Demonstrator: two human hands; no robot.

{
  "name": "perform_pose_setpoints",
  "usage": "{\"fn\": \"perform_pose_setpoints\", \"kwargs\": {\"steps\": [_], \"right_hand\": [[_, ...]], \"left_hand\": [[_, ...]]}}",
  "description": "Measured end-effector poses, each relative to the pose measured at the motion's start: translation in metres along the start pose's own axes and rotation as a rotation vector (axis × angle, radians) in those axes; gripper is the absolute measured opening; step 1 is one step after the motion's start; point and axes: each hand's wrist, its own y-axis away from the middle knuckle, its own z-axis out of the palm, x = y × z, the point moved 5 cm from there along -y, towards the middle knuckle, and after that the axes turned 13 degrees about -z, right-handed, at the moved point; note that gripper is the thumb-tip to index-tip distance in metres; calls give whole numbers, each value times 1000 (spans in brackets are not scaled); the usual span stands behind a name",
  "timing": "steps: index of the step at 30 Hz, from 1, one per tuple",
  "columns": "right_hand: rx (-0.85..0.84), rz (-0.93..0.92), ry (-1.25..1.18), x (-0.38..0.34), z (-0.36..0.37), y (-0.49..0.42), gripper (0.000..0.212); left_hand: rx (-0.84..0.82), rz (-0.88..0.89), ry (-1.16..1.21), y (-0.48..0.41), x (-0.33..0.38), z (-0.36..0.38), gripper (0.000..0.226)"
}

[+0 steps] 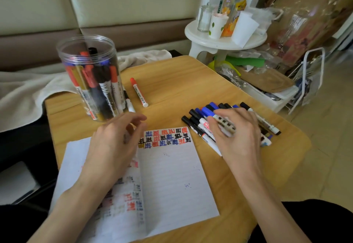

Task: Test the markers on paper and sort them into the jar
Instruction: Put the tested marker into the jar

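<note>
A clear plastic jar [89,82] at the table's back left holds several red, black, blue and gold markers. A lined paper [172,176] lies in front of me with rows of red, blue and black test marks along its top edge. A pile of markers [202,116] with black and blue caps lies at the right. My right hand [236,128] is over that pile, its fingers curled round a white marker [224,123]. My left hand [116,143] hovers over the paper's left part, fingers relaxed and holding nothing. A red-capped marker [138,92] lies loose beside the jar.
A second marker [129,102] lies partly behind the jar. The wooden table [191,82] ends close at the right. A white stool [225,40] with bottles and cups stands behind, with bags and clutter on the floor. A cream cloth [28,90] lies at left.
</note>
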Motion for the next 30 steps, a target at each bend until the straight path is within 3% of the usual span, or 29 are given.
{"fn": "perform_pose_setpoints", "kwargs": {"steps": [7,11,16,24,30], "right_hand": [[-267,-158,-184,-63,72,-23,40],[-364,-125,-261,-86,113,-36,40],[-424,41,-241,-89,155,-48,33],[-335,168,-79,-84,162,-55,14],[-37,378,-450,-68,91,-45,6]], "left_hand": [[39,-119,24,3,-12,-21,16],[34,-144,59,1,-22,-34,21],[25,-143,70,3,-26,-40,23],[-15,-132,41,2,-28,-38,21],[-43,-156,-97,5,-30,-34,26]]}}
